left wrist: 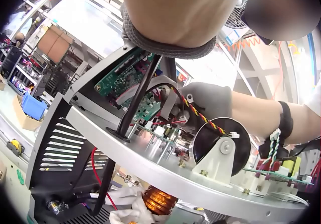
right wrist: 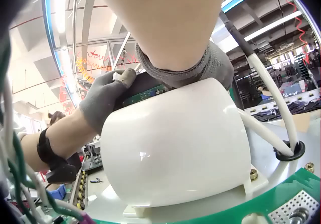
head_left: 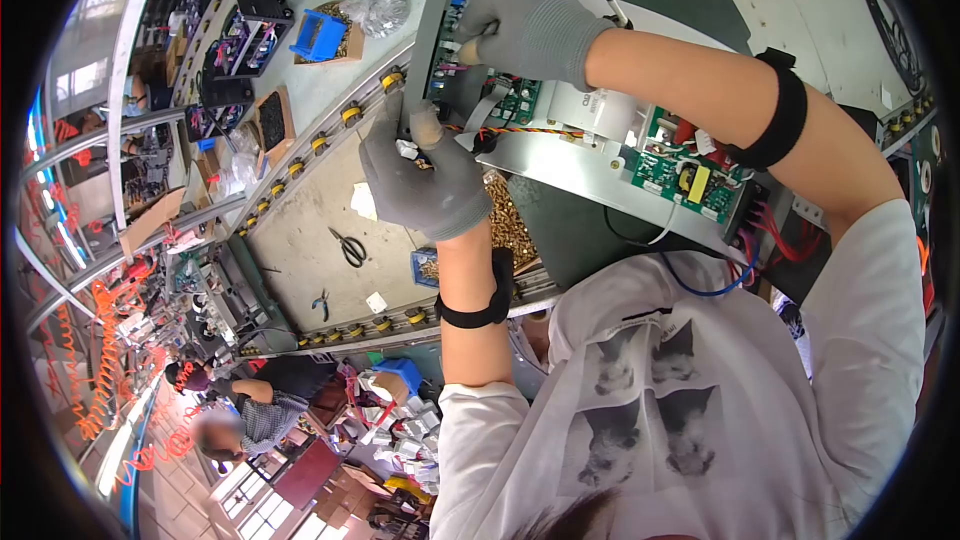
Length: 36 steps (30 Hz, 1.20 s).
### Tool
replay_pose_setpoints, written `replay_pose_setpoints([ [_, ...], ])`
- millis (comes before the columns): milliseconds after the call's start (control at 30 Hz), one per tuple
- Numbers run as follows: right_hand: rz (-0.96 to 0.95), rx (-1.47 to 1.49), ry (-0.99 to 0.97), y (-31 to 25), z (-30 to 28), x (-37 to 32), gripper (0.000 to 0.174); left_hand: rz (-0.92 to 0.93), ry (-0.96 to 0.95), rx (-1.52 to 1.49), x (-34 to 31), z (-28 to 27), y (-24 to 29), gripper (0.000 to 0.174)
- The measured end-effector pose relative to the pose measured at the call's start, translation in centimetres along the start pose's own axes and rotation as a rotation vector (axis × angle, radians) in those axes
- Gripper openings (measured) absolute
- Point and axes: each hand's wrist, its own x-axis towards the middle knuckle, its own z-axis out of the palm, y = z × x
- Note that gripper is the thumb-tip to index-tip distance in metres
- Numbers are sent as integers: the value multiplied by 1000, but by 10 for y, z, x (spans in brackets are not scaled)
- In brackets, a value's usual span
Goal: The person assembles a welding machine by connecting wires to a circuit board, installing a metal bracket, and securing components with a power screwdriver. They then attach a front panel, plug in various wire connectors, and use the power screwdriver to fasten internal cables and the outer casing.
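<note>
My left hand [head_left: 430, 180], in a grey glove, grips the near end of an upright metal panel [head_left: 440, 10] with a green circuit board [left wrist: 120, 83] on its inside. A small white piece [head_left: 407, 150] shows between its thumb and fingers. In the right wrist view the left hand [right wrist: 103, 98] lies at the panel's edge. My gloved right hand [head_left: 530, 25] has its fingers curled close against the board, among small connectors. I cannot tell what those fingertips hold. A grey ribbon cable [head_left: 488, 100] and a red, yellow and black twisted wire [left wrist: 198, 114] run beside the hands.
The chassis carries a white cylinder [right wrist: 175, 143] and a green power board [head_left: 690, 175]. A bin of brass-coloured screws [head_left: 510, 225], scissors [head_left: 348, 248] and pliers [head_left: 320, 305] lie on the bench. A roller rail [head_left: 320, 145] runs alongside. Another person [head_left: 265, 415] sits farther off.
</note>
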Motion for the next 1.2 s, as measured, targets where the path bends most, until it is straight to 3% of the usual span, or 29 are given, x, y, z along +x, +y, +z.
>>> replay_pose_setpoints([
  [100, 13, 76, -36, 6, 3, 2, 24, 0, 19, 18, -2, 2, -3, 35],
  [167, 145, 147, -62, 2, 4, -1, 27, 10, 13, 27, -2, 1, -4, 35],
  [300, 169, 14, -32, -5, 7, -2, 25, 59, 4, 13, -1, 1, -5, 33],
  [467, 34, -162, 37, -12, 5, -6, 15, 45, 6, 22, -2, 1, -6, 32],
  [867, -168, -292, 45, -11, 4, -6, 17, 38, 21, -17, -3, 3, -9, 39],
  [1100, -150, -301, 98, -5, 7, -3, 16, -62, 7, -70, -8, 4, -8, 40],
  [1200, -145, -342, 90, -9, 5, -1, 17, -18, -21, -129, -8, 3, -10, 38],
])
